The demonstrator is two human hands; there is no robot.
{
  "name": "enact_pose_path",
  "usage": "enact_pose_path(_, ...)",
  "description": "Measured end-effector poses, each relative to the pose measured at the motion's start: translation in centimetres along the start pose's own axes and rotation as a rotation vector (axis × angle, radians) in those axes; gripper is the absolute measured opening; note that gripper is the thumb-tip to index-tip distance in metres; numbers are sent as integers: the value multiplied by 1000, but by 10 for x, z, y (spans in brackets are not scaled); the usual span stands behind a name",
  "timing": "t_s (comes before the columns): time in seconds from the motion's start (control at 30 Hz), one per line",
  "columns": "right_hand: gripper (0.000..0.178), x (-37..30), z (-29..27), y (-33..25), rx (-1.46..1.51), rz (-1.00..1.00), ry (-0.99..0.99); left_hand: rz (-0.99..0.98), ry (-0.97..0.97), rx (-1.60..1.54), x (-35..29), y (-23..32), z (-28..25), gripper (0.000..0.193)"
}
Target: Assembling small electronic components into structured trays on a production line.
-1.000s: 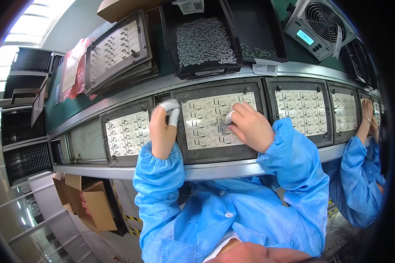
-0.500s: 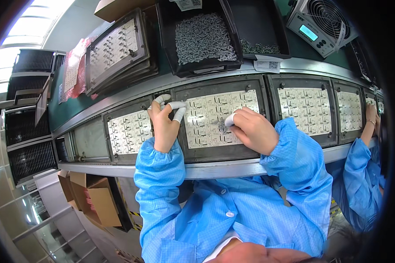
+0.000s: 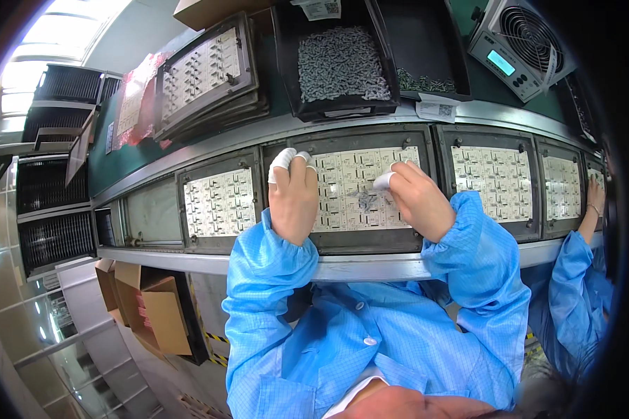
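A white circuit board panel (image 3: 342,222) lies in a dark frame (image 3: 370,241) in front of me, with small parts set over it. My left hand (image 3: 293,199) is over the panel's left edge. White finger cots cover its fingertips, which are bent down and drawn together; anything between them is hidden. At the panel's right side my right hand (image 3: 421,201) has its fingers curled in a pinch, and I cannot make out what is in them. Beside those fingers a small heap of loose grey parts (image 3: 365,201) rests on the panel.
More framed panels (image 3: 220,202) (image 3: 491,174) line the metal rail on both sides. Behind it stand a black bin of grey parts (image 3: 342,66), another bin with green-grey parts (image 3: 426,82), stacked frames (image 3: 203,70) and a fan unit (image 3: 521,45). A co-worker's hand (image 3: 594,194) is far right.
My left hand has turned and moved right over the panel, its spread fingers drawing together. My right hand has shifted slightly off the heap of parts. The whole view has shifted a little.
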State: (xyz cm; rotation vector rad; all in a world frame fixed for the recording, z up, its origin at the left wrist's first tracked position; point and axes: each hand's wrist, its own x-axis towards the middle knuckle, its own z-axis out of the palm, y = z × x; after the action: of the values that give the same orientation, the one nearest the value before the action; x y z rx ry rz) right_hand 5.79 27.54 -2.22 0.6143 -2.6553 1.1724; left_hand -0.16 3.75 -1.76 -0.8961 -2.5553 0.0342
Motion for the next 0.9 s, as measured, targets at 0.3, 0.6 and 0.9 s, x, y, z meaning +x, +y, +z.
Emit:
enact_pose_path(0.3, 13, 8, -10, 28, -122, 40, 160, 241, -61, 44, 9, -5, -15, 16)
enact_pose_path(0.6, 15, 18, -9, 34, -31, 210, 116, 60, -199, -749, 3, 25, -32, 43)
enact_pose_path(0.9, 21, 17, -10, 28, -204, 145, 115, -19, -262, -750, -8, 25, -14, 34)
